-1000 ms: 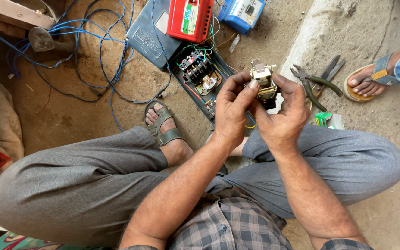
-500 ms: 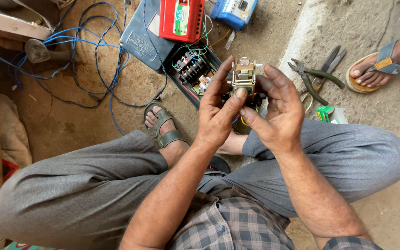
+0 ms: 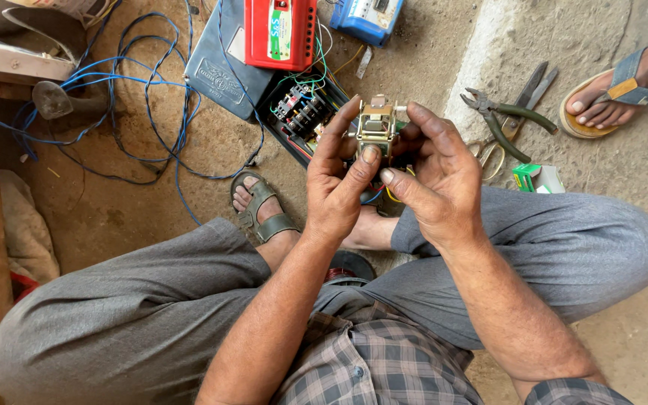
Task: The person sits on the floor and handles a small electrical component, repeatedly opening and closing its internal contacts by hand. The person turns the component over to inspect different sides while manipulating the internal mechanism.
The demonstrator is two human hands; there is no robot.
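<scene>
Left hand [image 3: 339,196]: clamped on the small electrical part [image 3: 375,124].
Right hand [image 3: 438,176]: gripping its other side.
Pliers [image 3: 505,124]: on floor nearby.

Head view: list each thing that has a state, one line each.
Small metal part: held up, gripped by both hands.
Left hand: closed on the part.
Right hand: closed on the part.
Black box: open, wiring exposed.
Pliers: lying on the ground, jaws apart.
Blue wire: loose, tangled.
</scene>
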